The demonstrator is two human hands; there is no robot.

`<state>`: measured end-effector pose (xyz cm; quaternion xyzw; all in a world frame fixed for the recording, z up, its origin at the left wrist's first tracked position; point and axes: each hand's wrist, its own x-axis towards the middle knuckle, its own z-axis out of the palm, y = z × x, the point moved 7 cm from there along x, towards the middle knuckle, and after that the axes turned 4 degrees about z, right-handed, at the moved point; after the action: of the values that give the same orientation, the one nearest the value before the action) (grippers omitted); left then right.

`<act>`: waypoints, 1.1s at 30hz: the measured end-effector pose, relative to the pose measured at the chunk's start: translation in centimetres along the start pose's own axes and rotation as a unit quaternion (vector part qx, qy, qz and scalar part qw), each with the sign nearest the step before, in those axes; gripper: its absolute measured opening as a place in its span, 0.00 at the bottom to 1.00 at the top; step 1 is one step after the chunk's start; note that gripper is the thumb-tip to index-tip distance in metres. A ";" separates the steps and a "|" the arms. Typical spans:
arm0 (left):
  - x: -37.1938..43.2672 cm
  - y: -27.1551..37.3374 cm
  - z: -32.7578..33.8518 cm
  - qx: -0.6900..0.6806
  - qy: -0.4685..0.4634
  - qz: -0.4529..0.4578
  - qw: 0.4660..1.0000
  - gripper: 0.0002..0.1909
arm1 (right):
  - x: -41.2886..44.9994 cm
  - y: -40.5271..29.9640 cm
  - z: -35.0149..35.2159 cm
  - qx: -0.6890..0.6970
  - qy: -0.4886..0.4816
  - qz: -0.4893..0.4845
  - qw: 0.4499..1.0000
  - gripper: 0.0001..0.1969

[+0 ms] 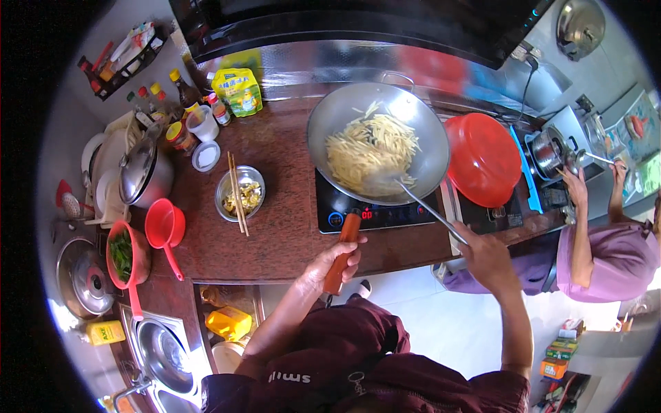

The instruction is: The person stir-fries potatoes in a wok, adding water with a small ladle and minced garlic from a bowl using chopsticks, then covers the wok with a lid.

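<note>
My left hand grips the brown wooden handle of a wide metal wok. The wok sits on a black induction cooktop with a lit display. Pale shredded strips, which look like potato, are heaped in the wok. In my right hand is a long metal spatula. Its blurred head is down among the strips at the wok's near side. To the left, a small metal bowl holds chopped pieces, and a pair of wooden chopsticks lies across it.
A red plastic basin rests upside down right of the wok. Beyond it, another person handles a steel pot. At left are seasoning bottles, a lidded pot, red ladles and a sink.
</note>
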<state>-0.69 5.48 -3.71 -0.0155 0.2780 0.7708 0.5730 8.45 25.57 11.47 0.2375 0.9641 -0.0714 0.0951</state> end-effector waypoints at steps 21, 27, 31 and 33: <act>-0.2 0.3 0.1 0.014 0.006 -0.005 1.000 0.18 | 4.6 1.7 3.1 0.026 0.085 0.010 0.996 0.21; -0.2 0.2 -0.1 0.005 0.003 -0.009 1.000 0.19 | 1.2 0.8 -0.7 0.018 0.110 0.003 0.994 0.20; -0.2 0.3 -0.2 0.007 0.005 -0.015 1.000 0.19 | 3.3 -2.3 2.0 0.020 0.090 -0.048 0.995 0.20; -0.1 0.4 0.0 0.016 0.005 -0.017 1.000 0.19 | 5.8 -2.4 2.7 0.033 0.102 -0.019 0.994 0.20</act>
<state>-0.96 5.34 -3.49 -0.0148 0.2926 0.7565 0.5848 2.73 25.57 7.84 0.2280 0.9702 -0.0806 -0.0129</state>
